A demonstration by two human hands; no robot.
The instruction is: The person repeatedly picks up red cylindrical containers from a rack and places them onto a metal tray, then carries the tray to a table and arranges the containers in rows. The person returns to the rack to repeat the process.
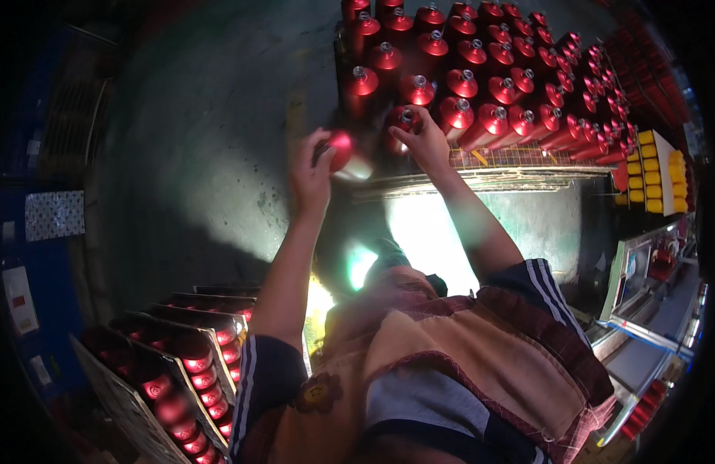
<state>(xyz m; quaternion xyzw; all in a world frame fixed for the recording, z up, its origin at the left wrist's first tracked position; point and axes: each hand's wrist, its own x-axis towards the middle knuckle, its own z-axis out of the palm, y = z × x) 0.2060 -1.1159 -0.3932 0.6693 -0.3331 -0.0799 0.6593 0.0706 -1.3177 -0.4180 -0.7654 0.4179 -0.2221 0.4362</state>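
Observation:
My left hand (313,172) is raised and shut on a red thread cone (342,151), which I hold just left of a rack. My right hand (427,141) reaches to the rack's near left corner, its fingers closed around another red cone (401,124) that stands on a peg there. The wire rack (512,158) carries several rows of upright red cones (481,85) with silvery tops. Both forearms rise from my patterned apron at the bottom of the view.
A trolley with trays of red cones (191,363) stands at the lower left. Yellow cones (651,170) sit on a shelf at the right. Metal machine framing (651,309) runs along the lower right. A bare concrete floor (211,155) lies to the left.

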